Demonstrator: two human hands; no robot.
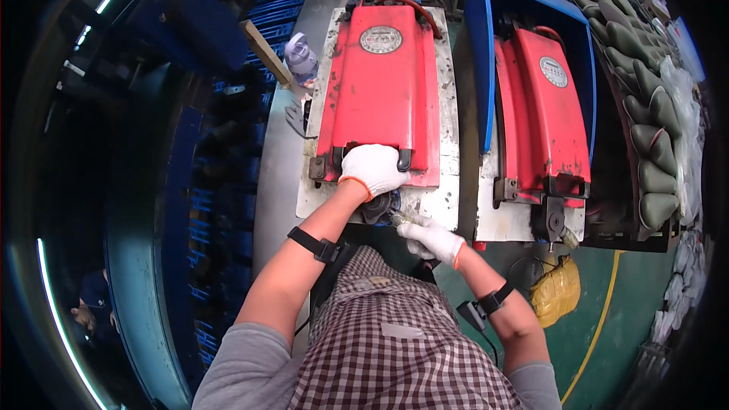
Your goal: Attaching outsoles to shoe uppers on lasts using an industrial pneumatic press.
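**Left Glove Locked on the Red Cover's Handle, Right Glove Down at the Front**

Here we are at the metal bench, and my left hand [374, 170] is right on the front edge of the big red cover [373, 83], white glove curled over the black handle [405, 160], fingers wrapped down around it! That cover sits squarely in front of me on a worn, pale plate [448, 118], a round label [380, 39] near its far end.

Down to the right hand [430, 238], lower and nearer my body: the gloved fingers are bent in toward a clear-wrapped knob [398, 217], just beside a dark, round part [377, 209] below the handle. Is it pinched tight? I cannot tell; the glove hides the contact.

Over on my right, a second red cover [541, 95] stands inside a blue housing [486, 61], and beyond it rise rows of dark green padded pieces [651, 137]. A yellow bag [557, 288] slumps below that machine. On my left, a pale purple cap [301, 58] lies beside a wooden bar [266, 53]. Black straps [313, 244] circle both my forearms, above my checked apron [387, 304].
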